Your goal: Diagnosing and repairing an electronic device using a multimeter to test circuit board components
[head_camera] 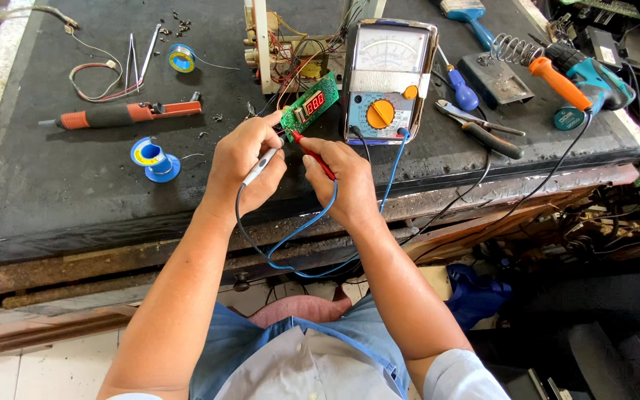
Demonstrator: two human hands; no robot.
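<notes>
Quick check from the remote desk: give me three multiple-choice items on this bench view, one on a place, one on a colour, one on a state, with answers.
1. Where is the small green circuit board?
A. left of the grey analogue meter
B. right of it
C. on the floor

2. Which colour is the probe in the right hand?
A. white
B. red
C. yellow

3. How is the left hand?
A. empty, flat
B. closed on a white probe
C. out of view

Answers: 1 A, board leans beside the meter's left edge. 2 B, red probe between the fingers. 3 B, fingers grip it.
</notes>
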